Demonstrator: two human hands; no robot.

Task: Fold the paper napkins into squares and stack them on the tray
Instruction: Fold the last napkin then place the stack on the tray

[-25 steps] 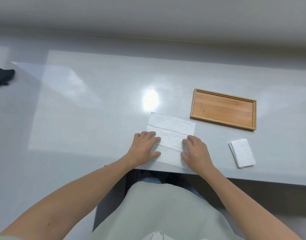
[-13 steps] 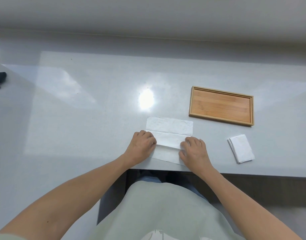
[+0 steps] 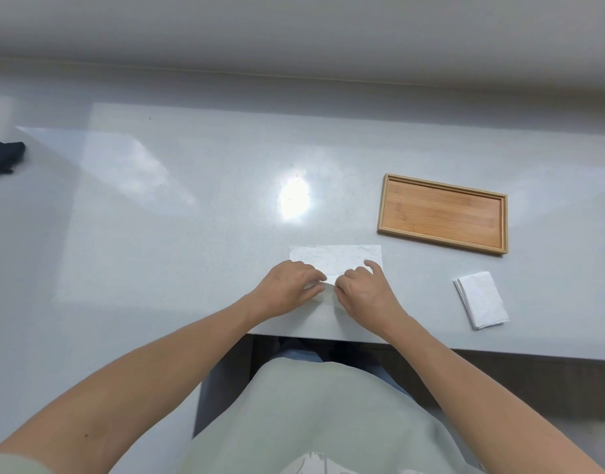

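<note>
A white paper napkin lies on the grey table in front of me, folded into a narrow strip. My left hand and my right hand sit close together on its near edge, fingers curled and pinching the paper at the fold. The right index finger stretches out over the strip's right end. A wooden tray with nothing on it lies to the right and further back. A small stack of folded white napkins lies on the table near the front edge, right of my hands.
The grey table has a bright light glare near its middle. A dark cloth-like object lies at the far left edge. The table's front edge runs just under my wrists.
The napkin went from a wide open sheet to a narrow folded strip. Both hands moved inward along its near edge and now meet at the middle.
</note>
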